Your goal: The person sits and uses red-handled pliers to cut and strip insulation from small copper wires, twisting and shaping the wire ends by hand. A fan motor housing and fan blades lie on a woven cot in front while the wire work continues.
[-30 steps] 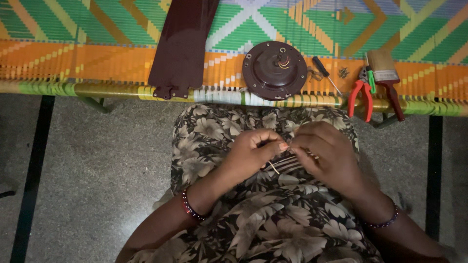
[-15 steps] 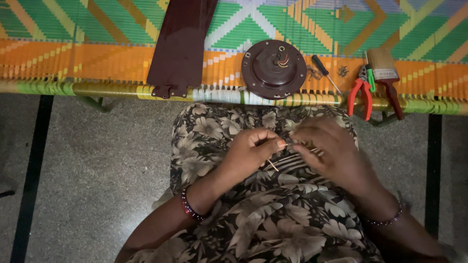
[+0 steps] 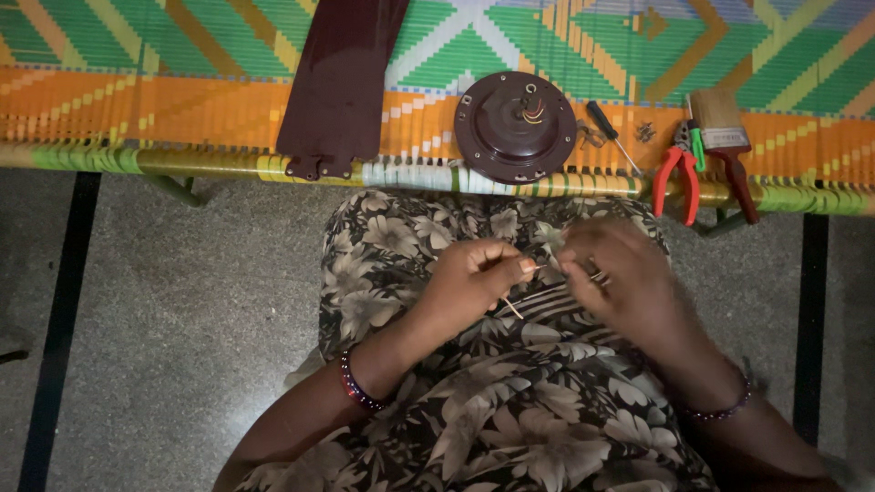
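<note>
Over my lap in a floral dress, my left hand [image 3: 474,278] pinches a thin pale wire [image 3: 512,308] between thumb and fingers. My right hand [image 3: 620,278] is curled close beside it, fingertips meeting the left hand's; what it pinches is too small to tell. Ahead on the woven cot lies a round dark brown fan motor housing [image 3: 515,126] with short wires sticking up from its middle. A dark brown fan blade [image 3: 342,87] lies to its left.
The cot [image 3: 137,118] has colourful woven straps and a metal frame edge. On it at right lie a black-handled screwdriver [image 3: 609,128], red-handled pliers [image 3: 676,169], a paintbrush [image 3: 725,137] and some small screws [image 3: 645,132]. Grey speckled floor with black lines lies on both sides.
Both hands stay together over the lap, with only small finger movements on the wire. The view has shifted slightly.
</note>
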Motion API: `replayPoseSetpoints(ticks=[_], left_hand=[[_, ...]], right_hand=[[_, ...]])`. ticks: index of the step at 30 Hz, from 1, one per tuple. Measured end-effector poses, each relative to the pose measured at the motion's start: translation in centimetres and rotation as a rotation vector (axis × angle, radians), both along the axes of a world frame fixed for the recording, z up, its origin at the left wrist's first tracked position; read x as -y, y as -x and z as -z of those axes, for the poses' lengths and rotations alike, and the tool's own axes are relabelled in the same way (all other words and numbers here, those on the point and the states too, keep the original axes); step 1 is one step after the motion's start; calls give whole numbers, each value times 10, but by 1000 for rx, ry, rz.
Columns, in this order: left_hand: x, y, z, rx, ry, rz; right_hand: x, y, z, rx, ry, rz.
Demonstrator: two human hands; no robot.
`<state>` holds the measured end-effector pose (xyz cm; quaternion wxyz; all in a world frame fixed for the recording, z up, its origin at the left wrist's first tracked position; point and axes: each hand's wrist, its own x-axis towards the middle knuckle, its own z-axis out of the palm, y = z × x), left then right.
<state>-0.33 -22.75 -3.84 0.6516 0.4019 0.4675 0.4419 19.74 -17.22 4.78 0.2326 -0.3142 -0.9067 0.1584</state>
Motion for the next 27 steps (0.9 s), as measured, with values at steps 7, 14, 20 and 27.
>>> replayPoseSetpoints(ticks=[7, 14, 20, 27], left_hand=[[2, 0, 8, 30, -29, 15], [0, -3, 8, 56, 13, 12], [-1, 0, 5, -36, -97, 30], [-2, 1, 0, -60, -243, -115]], right_hand=[[1, 6, 6, 4, 11, -97], [-2, 7, 18, -30, 0, -54], [-5, 2, 21, 22, 6, 44], [-11, -22, 3, -185, 237, 182]])
